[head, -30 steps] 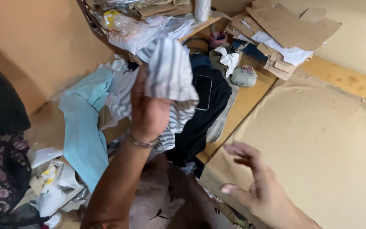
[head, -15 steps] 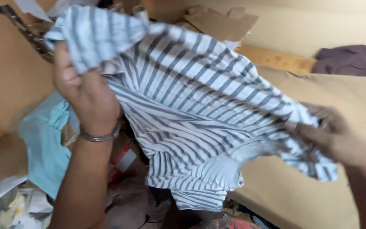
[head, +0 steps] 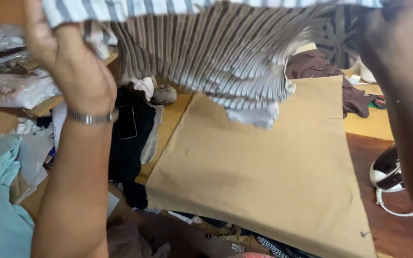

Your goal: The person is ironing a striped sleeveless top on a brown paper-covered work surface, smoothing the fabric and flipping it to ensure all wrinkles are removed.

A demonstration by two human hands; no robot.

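Gripping the grey-and-white striped cotton shirt (head: 225, 52), left hand (head: 68, 62) and right hand (head: 393, 33) clamp it above the tan cloth-covered bench (head: 264, 167).

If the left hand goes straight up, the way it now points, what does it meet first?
The left hand already holds the striped shirt at its top edge; beyond that lies outside the picture, so nothing else can be told.

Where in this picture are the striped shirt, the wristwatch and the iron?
striped shirt (head: 225, 52), head view, on the hanging folds at its middle.
wristwatch (head: 89, 117), head view, on the metal band around the left wrist.
iron (head: 388, 174), head view, on its white and dark body at the right edge.
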